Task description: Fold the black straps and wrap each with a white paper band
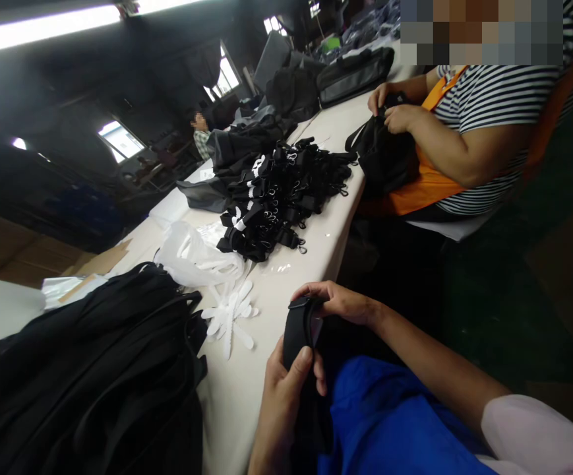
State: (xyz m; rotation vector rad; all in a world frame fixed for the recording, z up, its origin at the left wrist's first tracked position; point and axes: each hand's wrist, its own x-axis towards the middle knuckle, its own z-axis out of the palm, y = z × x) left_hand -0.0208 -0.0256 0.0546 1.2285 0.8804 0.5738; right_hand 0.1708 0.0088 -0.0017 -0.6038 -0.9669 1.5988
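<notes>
A folded black webbing strap (295,336) is held up over my lap, close to the table's front edge. My left hand (289,382) grips its lower part, thumb across the front. Around its top end close the fingers of my right hand (338,300). More dark material hangs below the strap, partly hidden by my left hand. On the table beside my hands lies a loose heap of white strips (231,313). Farther along is a large pile of black straps with metal hooks (281,204).
Black fabric pieces (93,369) cover the table's left end. White plastic bags (194,254) lie behind the strips. Across the table corner, a co-worker in a striped shirt (496,99) handles a black bag (390,152). Grey bags (355,76) stand farther back on the table (246,396).
</notes>
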